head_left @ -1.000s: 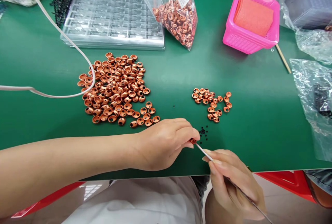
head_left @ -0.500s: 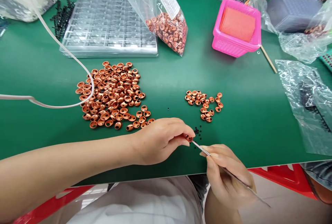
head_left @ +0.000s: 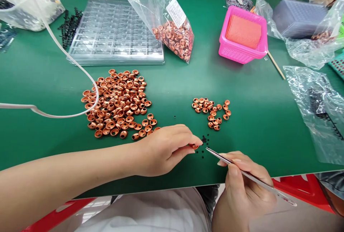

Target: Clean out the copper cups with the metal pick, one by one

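- Pinching one copper-coloured cup-shaped piece (head_left: 195, 147) between thumb and fingers, my left hand (head_left: 163, 150) is nearly closed.
- My right hand (head_left: 251, 185) curls around metal tweezers (head_left: 259, 181), tips just beside tiny black pieces (head_left: 204, 139).

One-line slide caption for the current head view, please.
Left hand pinches a copper-coloured bead while the right hand holds tweezers, tips clear of it, near black bits.

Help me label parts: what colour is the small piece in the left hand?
The small piece is copper-coloured; the head view shows it best.
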{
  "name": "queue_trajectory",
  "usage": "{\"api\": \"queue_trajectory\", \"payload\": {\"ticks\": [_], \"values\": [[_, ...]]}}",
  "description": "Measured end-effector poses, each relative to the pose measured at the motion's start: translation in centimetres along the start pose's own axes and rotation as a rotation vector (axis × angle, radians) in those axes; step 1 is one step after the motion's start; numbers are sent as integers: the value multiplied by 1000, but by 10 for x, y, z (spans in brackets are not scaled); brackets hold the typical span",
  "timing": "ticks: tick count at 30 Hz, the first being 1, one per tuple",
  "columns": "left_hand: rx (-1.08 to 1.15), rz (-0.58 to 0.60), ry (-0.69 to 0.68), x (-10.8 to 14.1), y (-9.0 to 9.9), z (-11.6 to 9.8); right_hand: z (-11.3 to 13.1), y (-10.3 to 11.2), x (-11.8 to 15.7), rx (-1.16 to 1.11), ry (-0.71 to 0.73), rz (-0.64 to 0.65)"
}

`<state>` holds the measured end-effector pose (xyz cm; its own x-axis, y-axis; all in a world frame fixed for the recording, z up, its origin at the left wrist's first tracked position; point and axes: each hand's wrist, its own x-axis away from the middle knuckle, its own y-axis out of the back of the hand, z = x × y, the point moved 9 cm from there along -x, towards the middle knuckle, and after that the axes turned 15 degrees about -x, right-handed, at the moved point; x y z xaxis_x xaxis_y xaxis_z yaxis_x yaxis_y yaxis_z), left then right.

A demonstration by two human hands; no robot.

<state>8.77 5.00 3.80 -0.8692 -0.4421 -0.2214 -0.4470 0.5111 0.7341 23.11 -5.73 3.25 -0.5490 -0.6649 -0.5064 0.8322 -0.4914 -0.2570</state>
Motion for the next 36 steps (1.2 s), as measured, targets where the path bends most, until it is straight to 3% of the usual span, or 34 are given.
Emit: {"api": "queue_trajectory", "payload": {"ticks": [11, 23, 30, 32, 36], "values": [[-207, 31, 50, 0, 10, 5, 0, 0, 3, 36, -25, 23], [-200, 46, 46, -1, 8, 7, 0, -2, 2, 19, 22, 49], [-406, 252, 93, 5, 9, 12, -2, -2, 3, 27, 7, 117], [-377, 276, 116, 5, 11, 14, -3, -2, 5, 37, 2, 119], [-234, 199, 117, 1, 16, 11, 2, -4, 5, 58, 21, 154]]}}
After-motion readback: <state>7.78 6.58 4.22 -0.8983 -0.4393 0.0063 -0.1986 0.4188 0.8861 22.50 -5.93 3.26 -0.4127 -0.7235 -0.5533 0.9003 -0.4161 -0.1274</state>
